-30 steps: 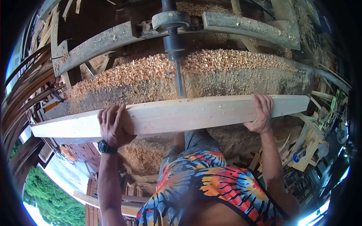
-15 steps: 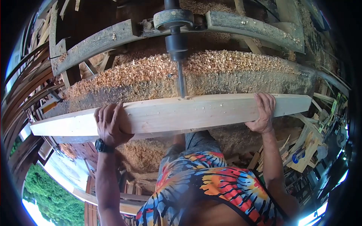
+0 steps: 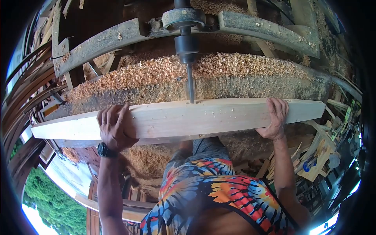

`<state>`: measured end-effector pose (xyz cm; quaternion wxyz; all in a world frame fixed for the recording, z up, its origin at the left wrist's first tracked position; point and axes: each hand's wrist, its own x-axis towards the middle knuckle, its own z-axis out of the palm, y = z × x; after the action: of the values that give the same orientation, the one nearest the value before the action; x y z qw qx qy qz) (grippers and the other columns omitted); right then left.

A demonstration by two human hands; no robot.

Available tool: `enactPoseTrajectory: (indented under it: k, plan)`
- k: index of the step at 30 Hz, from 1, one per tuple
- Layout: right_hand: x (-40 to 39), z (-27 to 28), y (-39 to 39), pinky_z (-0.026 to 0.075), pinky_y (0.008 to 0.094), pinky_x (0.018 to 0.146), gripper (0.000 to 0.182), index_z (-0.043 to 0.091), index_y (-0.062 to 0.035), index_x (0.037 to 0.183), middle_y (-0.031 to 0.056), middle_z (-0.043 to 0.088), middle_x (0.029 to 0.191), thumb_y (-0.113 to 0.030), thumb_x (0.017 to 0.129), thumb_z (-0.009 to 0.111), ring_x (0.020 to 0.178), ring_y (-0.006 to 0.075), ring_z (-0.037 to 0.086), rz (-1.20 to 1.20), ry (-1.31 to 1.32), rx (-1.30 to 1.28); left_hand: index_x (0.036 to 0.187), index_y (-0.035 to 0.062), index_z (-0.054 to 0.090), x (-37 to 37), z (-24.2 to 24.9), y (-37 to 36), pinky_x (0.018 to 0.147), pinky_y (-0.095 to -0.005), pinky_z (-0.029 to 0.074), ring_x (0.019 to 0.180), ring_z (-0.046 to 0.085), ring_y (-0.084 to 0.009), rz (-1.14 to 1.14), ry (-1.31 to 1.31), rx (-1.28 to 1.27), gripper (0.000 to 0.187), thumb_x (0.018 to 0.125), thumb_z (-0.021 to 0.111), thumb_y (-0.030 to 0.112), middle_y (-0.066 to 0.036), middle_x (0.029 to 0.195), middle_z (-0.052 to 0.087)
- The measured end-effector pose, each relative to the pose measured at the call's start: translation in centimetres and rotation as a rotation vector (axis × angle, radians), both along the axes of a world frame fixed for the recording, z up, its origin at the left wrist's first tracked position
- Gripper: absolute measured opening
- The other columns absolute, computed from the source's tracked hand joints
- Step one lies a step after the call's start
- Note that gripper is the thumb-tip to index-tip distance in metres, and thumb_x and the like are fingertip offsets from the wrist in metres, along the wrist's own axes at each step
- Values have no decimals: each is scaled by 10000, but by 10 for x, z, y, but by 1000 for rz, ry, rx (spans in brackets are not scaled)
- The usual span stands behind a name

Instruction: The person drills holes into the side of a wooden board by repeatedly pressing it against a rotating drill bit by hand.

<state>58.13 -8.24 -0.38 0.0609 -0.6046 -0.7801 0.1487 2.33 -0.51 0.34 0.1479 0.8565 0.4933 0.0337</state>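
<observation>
A long pale wooden beam (image 3: 188,120) lies crosswise before me. My left hand (image 3: 114,127) grips it left of the middle, fingers over the far edge, a dark watch (image 3: 105,150) on that wrist. Farther right, my right hand (image 3: 276,118) is wrapped round the same beam, thumb on the near face. Between the hands a vertical drill bit (image 3: 190,84), held in a dark chuck (image 3: 186,47), meets the beam's far edge at a small notch.
Wood shavings (image 3: 250,64) lie heaped on the bench behind the beam. Beyond them runs a curved wooden rail (image 3: 266,30). Scrap wood and a blue round object (image 3: 310,164) are at the right, stacked dark strips (image 3: 29,84) at the left.
The view has shifted very slightly. Both hands keep their hold on the beam, and the bit remains at the notch in its far edge.
</observation>
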Motion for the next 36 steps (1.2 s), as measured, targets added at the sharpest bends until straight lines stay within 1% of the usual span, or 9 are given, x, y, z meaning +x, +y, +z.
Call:
enactPoseTrajectory:
  k: [9,15,24,25,28,31,34,36]
  plan:
    - [0,-1,1,342,596,1128,1040,556,-34,1440,164,579,1353,-344,490,842,1261,400,530,5,-4,10,1446,114,597,-1,-2,1,1087,-550,374,1213,597,-335,2,3,5,1026,478,883,299,-132,1290,625]
    - [-1,0,1,341,598,1129,1021,565,-18,1430,174,581,1346,-365,515,853,1250,404,538,8,-4,10,1442,116,602,-1,0,3,1094,-551,370,1213,598,-336,7,-8,-7,1034,463,884,295,-133,1284,627]
    - [-2,-1,3,347,598,1121,1013,566,-14,1433,179,581,1350,-358,521,844,1245,402,542,9,-18,10,1454,118,597,-1,1,5,1090,-546,369,1198,604,-329,13,-9,-17,1062,441,870,278,-132,1275,629]
    - [-2,-2,4,349,595,1121,1030,555,-3,1439,187,577,1346,-361,514,834,1244,412,539,19,-23,19,1457,118,595,0,0,5,1088,-548,368,1196,604,-328,15,-14,-14,1070,435,870,277,-131,1275,629]
    - [0,-3,4,354,590,1120,1064,533,19,1453,204,568,1339,-367,502,814,1240,431,532,39,-40,35,1453,172,600,-1,-1,5,1071,-557,379,1180,599,-340,26,-24,-28,999,494,864,262,-118,1273,620]
    - [-1,-3,6,353,593,1121,1064,530,20,1458,205,568,1339,-363,507,815,1240,431,532,40,-43,29,1466,120,587,0,0,7,1073,-553,365,1189,602,-324,7,-7,-23,1098,421,890,270,-123,1275,630]
    - [0,-2,8,351,595,1123,1057,530,20,1459,206,567,1339,-363,515,814,1241,430,530,43,-38,33,1467,115,582,0,0,8,1067,-547,365,1192,601,-323,2,5,-14,1096,430,902,273,-125,1278,630]
    - [0,-3,9,350,595,1124,1049,531,20,1456,207,566,1339,-363,521,811,1242,428,529,48,-25,49,1461,144,590,0,1,8,1074,-551,371,1182,600,-330,16,-13,-21,1049,463,884,280,-118,1273,624]
